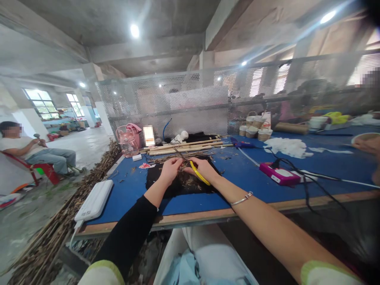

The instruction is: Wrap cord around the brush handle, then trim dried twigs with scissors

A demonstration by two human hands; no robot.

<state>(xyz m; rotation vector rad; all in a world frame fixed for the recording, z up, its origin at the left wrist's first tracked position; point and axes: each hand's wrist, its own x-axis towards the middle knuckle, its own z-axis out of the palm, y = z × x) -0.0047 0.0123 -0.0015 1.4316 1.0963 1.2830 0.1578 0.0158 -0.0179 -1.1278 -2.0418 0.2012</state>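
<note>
My left hand is closed in a pinch at the fingertips over a black cloth. Between those fingers is a brown dried plant piece, partly hidden. My right hand is wrapped round yellow-handled scissors, whose thin dark blades point up and to the left, close to my left fingertips. Loose brown plant scraps lie on the cloth beneath both hands. Just beyond the hands, thin dried twigs and several pale wooden sticks lie across the blue tabletop.
A white power bank sits at the left table edge, near piled dried stalks. To the right are a magenta power strip, black cables, a blue glue gun and white fluff. A person sits far left.
</note>
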